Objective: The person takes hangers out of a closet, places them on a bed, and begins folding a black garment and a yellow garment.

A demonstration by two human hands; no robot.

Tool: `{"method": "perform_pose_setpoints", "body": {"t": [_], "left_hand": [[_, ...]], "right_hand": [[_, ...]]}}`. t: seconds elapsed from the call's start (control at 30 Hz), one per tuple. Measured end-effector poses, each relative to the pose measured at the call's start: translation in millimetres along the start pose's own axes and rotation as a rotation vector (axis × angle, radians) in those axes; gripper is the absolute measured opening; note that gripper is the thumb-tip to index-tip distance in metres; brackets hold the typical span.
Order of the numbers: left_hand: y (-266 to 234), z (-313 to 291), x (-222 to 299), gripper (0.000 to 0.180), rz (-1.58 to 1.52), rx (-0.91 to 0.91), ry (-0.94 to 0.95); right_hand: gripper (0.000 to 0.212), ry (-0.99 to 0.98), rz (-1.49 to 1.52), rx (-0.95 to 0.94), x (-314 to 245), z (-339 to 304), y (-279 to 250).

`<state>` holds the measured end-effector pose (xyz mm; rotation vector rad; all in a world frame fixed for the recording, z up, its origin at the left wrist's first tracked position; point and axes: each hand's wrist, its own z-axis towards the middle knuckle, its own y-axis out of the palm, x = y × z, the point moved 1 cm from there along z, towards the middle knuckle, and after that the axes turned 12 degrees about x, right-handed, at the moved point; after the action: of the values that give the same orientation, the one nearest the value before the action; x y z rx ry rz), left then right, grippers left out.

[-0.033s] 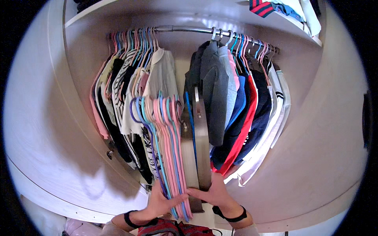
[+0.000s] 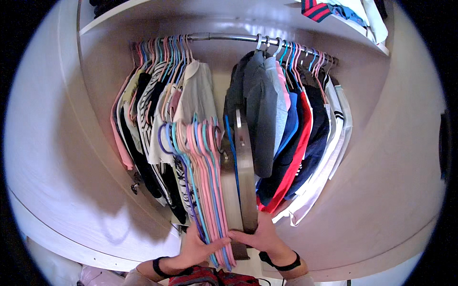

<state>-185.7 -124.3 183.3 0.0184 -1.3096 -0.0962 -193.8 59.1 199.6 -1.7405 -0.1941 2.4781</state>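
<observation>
My left hand [image 2: 198,249] is closed around the lower end of a bundle of thin hangers [image 2: 205,176], mostly pink with some blue, teal and purple. Their hooks point up and away from me. My right hand [image 2: 261,238] grips the lower part of broad, brown pieces [image 2: 244,176] that look like wide hangers seen edge-on. A thin blue hanger [image 2: 232,152] stands among these pieces. The two bundles are side by side, and my right thumb reaches across to the edge of the pink hangers. My fingers behind both bundles are hidden.
Behind the bundles, a metal rail [image 2: 224,37] crosses the wardrobe. Clothes hang at its left [image 2: 157,105] and right [image 2: 286,124], with a gap between. A shelf [image 2: 157,12] above bears folded clothes [image 2: 341,13] at the right. Pale doors flank both sides.
Both hands and the bundles they hold have shifted very slightly down and right in the picture. The grips stay the same.
</observation>
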Motion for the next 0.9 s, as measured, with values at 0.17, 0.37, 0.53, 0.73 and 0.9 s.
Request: {"method": "perform_pose_setpoints", "body": {"t": [0.17, 0.37, 0.53, 0.73, 0.9], "left_hand": [[0.9, -18.4, -13.4, 0.049, -0.103, -0.036, -0.066], [-10.8, -29.1, -1.9, 0.049, -0.139, -0.119, -0.067], [-30.4, -41.4, -10.7, 0.043, -0.259, -0.212, -0.035], [-35.7, -53.5, -29.0, 0.056, -0.279, -0.599, 0.304], [-42.5, -74.4, -32.5, 0.077, -0.338, -0.777, 0.437]], "right_hand": [[0.048, -0.068, -0.083, 0.057, 4.0, -17.2, 2.4], [0.051, -0.018, -0.174, 0.092, -17.1, -41.0, 14.0], [0.046, -0.016, -0.079, 0.237, -44.3, -61.6, 36.9], [0.050, 0.018, -0.026, 0.369, -51.1, -120.6, 48.5], [0.047, -0.058, -0.174, 0.508, -70.9, -157.8, 63.5]]}}
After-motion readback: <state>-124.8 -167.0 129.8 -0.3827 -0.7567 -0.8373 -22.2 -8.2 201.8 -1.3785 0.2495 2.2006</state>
